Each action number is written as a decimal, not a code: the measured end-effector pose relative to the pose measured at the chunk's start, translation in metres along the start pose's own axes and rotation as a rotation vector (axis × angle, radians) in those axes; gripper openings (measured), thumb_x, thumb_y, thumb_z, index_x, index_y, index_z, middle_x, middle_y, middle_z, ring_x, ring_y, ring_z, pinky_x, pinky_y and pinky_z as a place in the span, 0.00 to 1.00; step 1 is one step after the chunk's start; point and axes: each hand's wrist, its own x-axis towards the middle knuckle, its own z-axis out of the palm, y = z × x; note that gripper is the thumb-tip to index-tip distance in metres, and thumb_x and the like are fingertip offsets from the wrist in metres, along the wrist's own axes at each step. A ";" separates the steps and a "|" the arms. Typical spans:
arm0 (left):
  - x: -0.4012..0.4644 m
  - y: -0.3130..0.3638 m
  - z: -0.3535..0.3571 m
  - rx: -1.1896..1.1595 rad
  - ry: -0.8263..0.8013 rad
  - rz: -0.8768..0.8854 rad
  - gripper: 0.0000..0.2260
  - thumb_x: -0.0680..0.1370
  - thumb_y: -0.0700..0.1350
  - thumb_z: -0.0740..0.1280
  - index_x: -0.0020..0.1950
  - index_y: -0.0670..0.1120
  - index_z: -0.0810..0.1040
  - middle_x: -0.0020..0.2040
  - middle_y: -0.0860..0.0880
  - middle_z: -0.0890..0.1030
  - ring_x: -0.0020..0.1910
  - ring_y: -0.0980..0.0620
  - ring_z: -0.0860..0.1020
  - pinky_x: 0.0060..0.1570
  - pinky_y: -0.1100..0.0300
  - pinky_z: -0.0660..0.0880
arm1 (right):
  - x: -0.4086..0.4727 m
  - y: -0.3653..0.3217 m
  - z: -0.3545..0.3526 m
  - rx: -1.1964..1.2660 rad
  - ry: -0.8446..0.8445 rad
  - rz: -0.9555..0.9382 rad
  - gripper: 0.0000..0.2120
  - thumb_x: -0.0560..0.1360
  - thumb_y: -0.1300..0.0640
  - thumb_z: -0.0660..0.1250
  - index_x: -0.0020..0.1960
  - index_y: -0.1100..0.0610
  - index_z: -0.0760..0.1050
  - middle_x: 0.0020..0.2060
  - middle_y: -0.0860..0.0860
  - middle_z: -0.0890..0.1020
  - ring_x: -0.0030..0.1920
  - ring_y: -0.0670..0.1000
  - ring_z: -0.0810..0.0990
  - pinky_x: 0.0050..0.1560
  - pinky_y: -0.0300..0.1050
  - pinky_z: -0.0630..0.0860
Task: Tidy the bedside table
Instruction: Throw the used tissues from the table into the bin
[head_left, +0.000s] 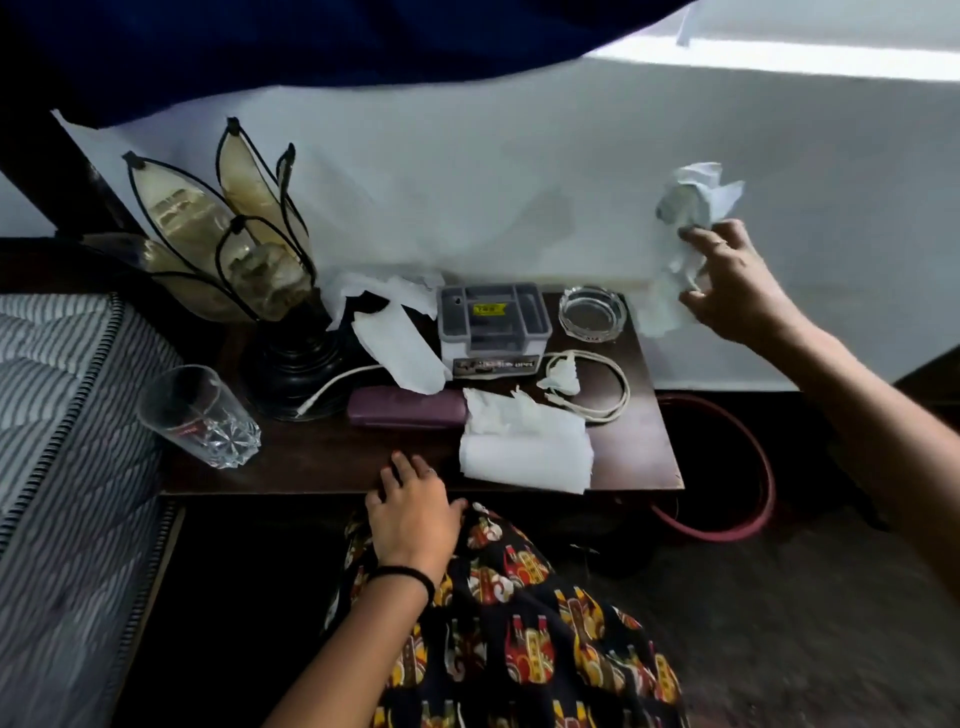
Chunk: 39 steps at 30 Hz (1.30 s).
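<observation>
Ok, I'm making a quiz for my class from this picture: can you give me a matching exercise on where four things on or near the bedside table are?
Things:
1. drinking glass
2. ashtray
3. crumpled tissue
4. purple case

Places:
A. held up in the right hand
B. front left corner of the table
C. back right of the table
D. middle of the table, in front of the grey organiser box

Pairs: 1-B, 2-C, 3-A, 4-D

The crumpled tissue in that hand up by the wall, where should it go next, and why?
Probably down into the red-rimmed bin just right of the table. The right hand already pinches the crumpled tissue in the air above that side, so it looks like rubbish. More tissues lie on the bedside table, near the left hand resting at its front edge.
</observation>
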 end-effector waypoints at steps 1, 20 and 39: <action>0.000 0.001 -0.001 0.011 0.002 -0.001 0.34 0.77 0.60 0.60 0.74 0.40 0.57 0.75 0.40 0.60 0.72 0.42 0.62 0.66 0.47 0.66 | -0.010 0.015 0.002 0.010 0.015 0.048 0.31 0.69 0.70 0.68 0.71 0.64 0.65 0.64 0.64 0.66 0.56 0.65 0.75 0.66 0.53 0.70; 0.014 0.015 0.006 0.275 -0.038 -0.013 0.31 0.78 0.59 0.58 0.72 0.37 0.61 0.70 0.35 0.68 0.64 0.39 0.72 0.59 0.49 0.72 | -0.136 0.153 0.139 0.137 -0.181 0.834 0.14 0.75 0.55 0.64 0.57 0.60 0.77 0.56 0.66 0.79 0.58 0.67 0.77 0.55 0.55 0.74; 0.019 0.016 0.009 0.369 -0.116 0.008 0.30 0.81 0.56 0.54 0.74 0.36 0.55 0.71 0.31 0.64 0.67 0.35 0.69 0.62 0.47 0.69 | -0.056 0.040 0.116 0.386 -0.019 0.360 0.11 0.75 0.60 0.66 0.55 0.63 0.79 0.49 0.60 0.84 0.50 0.58 0.82 0.51 0.42 0.73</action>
